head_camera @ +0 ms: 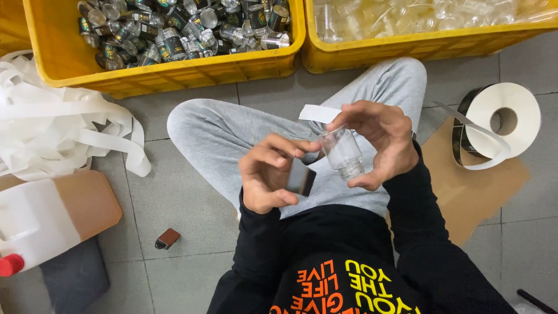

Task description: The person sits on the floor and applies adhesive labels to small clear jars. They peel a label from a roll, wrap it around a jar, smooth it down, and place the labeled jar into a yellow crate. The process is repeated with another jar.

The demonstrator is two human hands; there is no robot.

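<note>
My right hand [381, 139] grips a small clear glass jar [344, 154] over my lap, tilted with its mouth toward my body. My left hand [268, 174] pinches a dark, shiny rectangular label [301, 177] by its edges, just left of the jar and nearly touching it. A white strip of backing paper [318, 113] sticks out behind my right fingers. I sit cross-legged in grey trousers [221, 134] on a tiled floor.
A yellow crate [174, 72] of labelled jars stands ahead left, and a yellow crate [407, 49] of clear jars ahead right. A label roll [500, 122] lies on brown cardboard at right. Heaped white backing tape [64, 128], a white jug [35, 224] and a small brown object [167, 238] lie left.
</note>
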